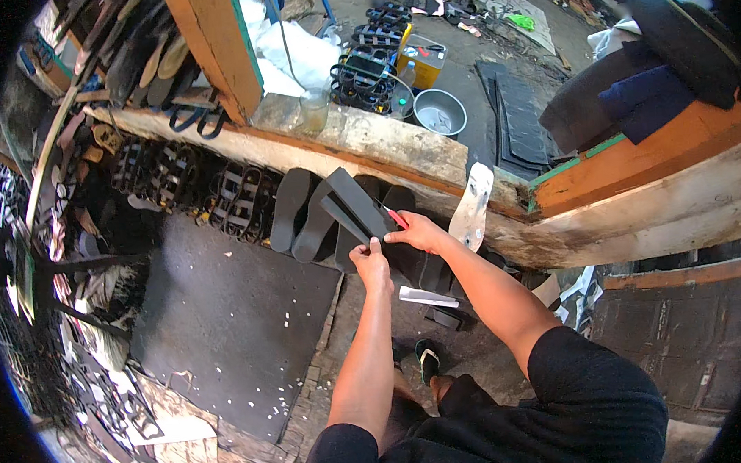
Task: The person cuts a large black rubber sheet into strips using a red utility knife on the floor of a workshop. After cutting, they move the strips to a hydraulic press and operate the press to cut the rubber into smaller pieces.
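Observation:
My left hand pinches the lower end of a dark grey sheet piece between thumb and fingers. A narrower strip of the same dark material angles off along its left side. My right hand is closed around a red-handled cutting tool, its thin tip against the sheet's right edge. Whether it is scissors or a knife I cannot tell. Behind and left of my hands, dark shoe soles lean against the low wall. A pale sole-shaped piece stands to the right.
A wooden ledge runs beyond my hands, with a glass jar on it. Past it are a grey basin and a yellow container. Strappy sandals line the wall above a dark mat. A white strip lies below my hands.

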A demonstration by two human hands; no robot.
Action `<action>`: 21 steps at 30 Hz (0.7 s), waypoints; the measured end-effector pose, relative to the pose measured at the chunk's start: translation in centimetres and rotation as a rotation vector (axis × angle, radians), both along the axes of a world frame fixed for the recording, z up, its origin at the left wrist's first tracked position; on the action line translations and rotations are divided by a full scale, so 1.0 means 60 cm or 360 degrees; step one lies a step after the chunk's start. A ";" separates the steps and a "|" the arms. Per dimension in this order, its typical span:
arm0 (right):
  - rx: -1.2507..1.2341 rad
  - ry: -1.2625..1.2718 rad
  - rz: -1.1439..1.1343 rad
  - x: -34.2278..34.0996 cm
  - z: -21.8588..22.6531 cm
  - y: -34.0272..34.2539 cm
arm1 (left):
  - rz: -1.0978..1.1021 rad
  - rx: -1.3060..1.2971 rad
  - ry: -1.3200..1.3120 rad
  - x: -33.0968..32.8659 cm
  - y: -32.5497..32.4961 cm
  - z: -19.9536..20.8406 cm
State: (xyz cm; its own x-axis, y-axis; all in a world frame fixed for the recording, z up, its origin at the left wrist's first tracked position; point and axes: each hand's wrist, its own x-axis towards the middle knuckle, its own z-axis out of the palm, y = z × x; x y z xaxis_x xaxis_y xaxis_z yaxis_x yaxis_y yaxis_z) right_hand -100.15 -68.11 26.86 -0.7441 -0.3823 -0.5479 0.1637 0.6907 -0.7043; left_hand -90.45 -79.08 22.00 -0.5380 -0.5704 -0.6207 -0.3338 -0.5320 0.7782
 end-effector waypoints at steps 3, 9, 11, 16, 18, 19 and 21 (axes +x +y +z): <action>-0.0256 -0.0006 -0.0032 0.034 0.077 0.008 | 0.0050 -0.0001 0.0171 0.015 -0.013 0.058; -0.0082 0.0471 0.0321 0.143 0.135 0.041 | 0.0126 0.0435 0.0671 0.095 -0.035 0.220; -0.0208 0.0377 0.0332 0.201 0.223 0.022 | -0.0056 0.0036 0.0664 0.134 -0.041 0.251; -0.0136 0.0298 0.0500 0.249 0.300 0.024 | 0.0462 0.0372 0.0672 0.218 -0.092 0.344; -0.0293 0.0192 0.0509 0.258 0.313 0.020 | 0.0542 0.0525 0.0855 0.263 -0.114 0.353; -0.0433 0.0137 0.0459 0.266 0.316 0.008 | 0.0558 0.0536 0.0932 0.281 -0.125 0.355; -0.0631 -0.0062 0.0433 0.281 0.339 -0.027 | 0.0553 0.0479 0.0778 0.317 -0.176 0.363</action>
State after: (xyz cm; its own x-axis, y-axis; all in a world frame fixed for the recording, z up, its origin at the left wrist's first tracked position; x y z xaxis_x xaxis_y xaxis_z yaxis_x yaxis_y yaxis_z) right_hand -83.29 -69.70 47.19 -0.5699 -0.7453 -0.3461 0.0458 0.3917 -0.9190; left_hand -71.42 -89.65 43.79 -0.6139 -0.6013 -0.5115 0.2493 -0.7625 0.5971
